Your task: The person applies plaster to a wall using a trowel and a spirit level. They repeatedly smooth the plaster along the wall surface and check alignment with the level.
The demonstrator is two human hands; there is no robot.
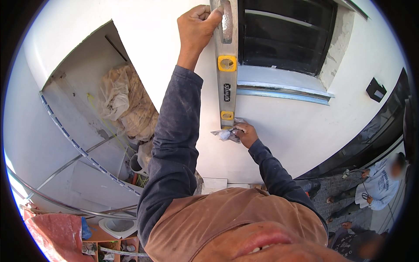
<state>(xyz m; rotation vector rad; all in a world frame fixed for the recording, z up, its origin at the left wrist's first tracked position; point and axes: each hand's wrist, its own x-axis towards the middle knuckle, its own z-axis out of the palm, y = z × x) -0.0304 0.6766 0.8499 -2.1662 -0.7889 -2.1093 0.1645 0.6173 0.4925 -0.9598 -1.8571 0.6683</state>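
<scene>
A long metal spirit level (227, 77) with yellow vial frames stands upright against the white wall (266, 114), beside the window. My left hand (197, 29), arm raised, is closed around the level's upper part at its hand slot. Lower down, my right hand (247, 134) is at the level's bottom end. Its fingers are closed on a crumpled clear plastic bag (224, 135) with something whitish in it. The bag touches or lies just under the level's end; I cannot tell which.
Right of the level is a dark window (283, 41) with a jutting sill (281, 78). A wall opening at left shows plastic-wrapped material (131, 102) and a bucket (136, 163). One person (379, 183) stands at lower right, another (358, 242) nearer. A red sheet (54, 236) lies lower left.
</scene>
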